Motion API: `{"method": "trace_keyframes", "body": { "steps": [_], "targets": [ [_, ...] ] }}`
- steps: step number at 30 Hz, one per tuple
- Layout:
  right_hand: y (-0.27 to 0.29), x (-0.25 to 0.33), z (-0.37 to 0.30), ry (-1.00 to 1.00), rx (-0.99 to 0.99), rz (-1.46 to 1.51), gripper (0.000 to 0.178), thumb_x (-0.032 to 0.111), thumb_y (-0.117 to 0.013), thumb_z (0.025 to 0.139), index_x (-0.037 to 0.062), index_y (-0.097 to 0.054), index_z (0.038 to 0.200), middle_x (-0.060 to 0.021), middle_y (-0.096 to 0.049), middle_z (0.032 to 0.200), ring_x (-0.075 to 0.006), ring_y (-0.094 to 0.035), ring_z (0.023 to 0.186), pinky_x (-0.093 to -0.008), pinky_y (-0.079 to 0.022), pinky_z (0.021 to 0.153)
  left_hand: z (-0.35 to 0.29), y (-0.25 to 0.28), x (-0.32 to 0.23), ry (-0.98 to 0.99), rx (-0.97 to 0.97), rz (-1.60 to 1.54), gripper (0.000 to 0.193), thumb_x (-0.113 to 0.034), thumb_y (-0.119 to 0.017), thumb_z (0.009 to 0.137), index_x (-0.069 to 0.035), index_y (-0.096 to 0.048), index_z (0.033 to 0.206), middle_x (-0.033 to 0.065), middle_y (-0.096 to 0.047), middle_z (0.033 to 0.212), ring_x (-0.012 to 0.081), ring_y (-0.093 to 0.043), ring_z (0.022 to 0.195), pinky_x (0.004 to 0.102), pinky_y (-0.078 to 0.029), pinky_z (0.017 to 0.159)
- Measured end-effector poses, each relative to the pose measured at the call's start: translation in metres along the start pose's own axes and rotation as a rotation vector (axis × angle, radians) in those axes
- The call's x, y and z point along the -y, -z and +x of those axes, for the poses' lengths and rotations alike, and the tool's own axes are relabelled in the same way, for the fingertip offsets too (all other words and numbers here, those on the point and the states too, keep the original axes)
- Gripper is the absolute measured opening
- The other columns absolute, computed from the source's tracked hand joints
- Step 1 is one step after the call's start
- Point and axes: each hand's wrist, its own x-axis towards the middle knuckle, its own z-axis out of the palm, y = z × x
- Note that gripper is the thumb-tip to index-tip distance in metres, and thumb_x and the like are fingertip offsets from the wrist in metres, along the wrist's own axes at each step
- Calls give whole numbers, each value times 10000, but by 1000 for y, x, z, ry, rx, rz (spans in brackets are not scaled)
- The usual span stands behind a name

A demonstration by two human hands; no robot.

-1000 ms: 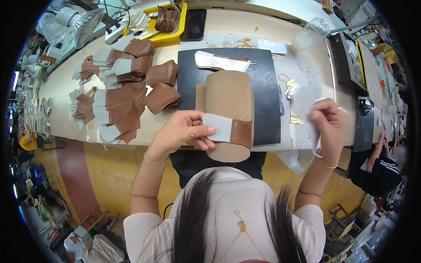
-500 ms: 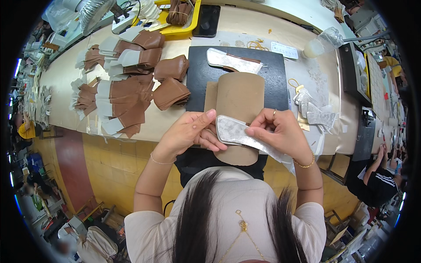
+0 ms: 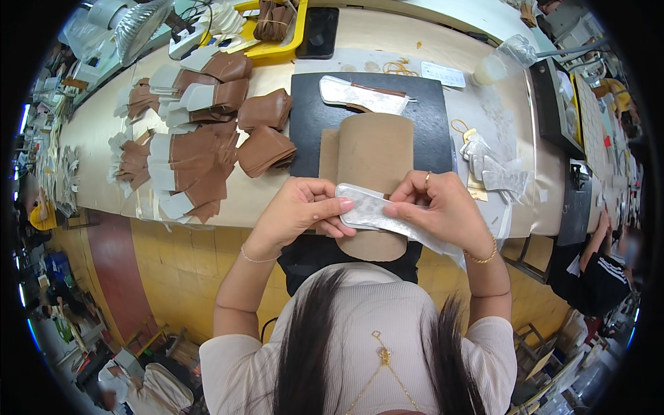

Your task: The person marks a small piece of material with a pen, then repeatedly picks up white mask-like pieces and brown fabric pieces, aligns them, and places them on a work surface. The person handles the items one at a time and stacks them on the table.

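Observation:
Between my hands is a flat, curved silvery-grey piece [image 3: 366, 206], flared and rounded at its left end. My left hand [image 3: 302, 207] pinches that end, thumb on top and fingers beneath. My right hand [image 3: 437, 207] grips its narrower middle between thumb and fingers; the tail passes under this hand toward the lower right. Below the piece lies a rounded tan form [image 3: 377, 149], resembling curved cardboard, on a black board [image 3: 308, 135]. Farther back on the board rests a similar silvery piece [image 3: 363, 95] with brown edges.
Left of the board sit stacked brown leather-like pieces [image 3: 266, 149] and fanned brown-and-white pieces [image 3: 197, 155]. Behind are a yellow tray [image 3: 300, 31] and a black phone [image 3: 318, 33]. Toward the right are several silvery shapes [image 3: 499, 176], a plastic bottle [image 3: 503, 63] and another person [image 3: 600, 283].
My left thumb, raised off the silvery piece before, has come down onto its flared end. My right hand keeps its hold. The view has shifted slightly.

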Motion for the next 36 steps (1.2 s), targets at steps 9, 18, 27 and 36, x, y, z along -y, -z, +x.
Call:
{"method": "trace_keyframes", "body": {
  "steps": [9, 18, 27, 36],
  "targets": [
    [21, -26, -12, -5, 2, 105, 332, 171, -852, 745, 11, -653, 958, -42, -654, 736, -100, -595, 681, -243, -481, 670, 5, 10, 9, -14, 0, -34, 166, -96, -683, 925, 58, -641, 881, 147, -694, 773, 202, -734, 692, 227, -610, 577],
    [11, -52, -2, -10, -29, 165, 412, 243, -856, 745, 32, -613, 1002, -38, -625, 755, -108, -588, 725, -262, -476, 666, 17, 20, 25, -3, 28, -126, 138, -67, -671, 919, 67, -640, 908, 180, -699, 798, 228, -728, 656, 275, -619, 547],
    [-24, -20, -26, 478, -380, -529, 584, 353, -770, 783, 82, -582, 1264, -116, -552, 1341, -310, -492, 1273, -456, -351, 1071, 14, 25, 34, -31, 58, -154, 190, -98, -682, 917, 57, -622, 1010, 175, -705, 860, 231, -728, 679, 295, -622, 574],
    [-80, -40, -19, 683, -248, -446, 761, 547, -591, 855, 86, -464, 1447, -117, -405, 1537, -313, -315, 1453, -514, -172, 1200, 20, 36, 44, -137, 238, -258, 248, -162, -675, 927, 45, -608, 1047, 141, -697, 898, 199, -712, 721, 299, -613, 580]
  ]
}}
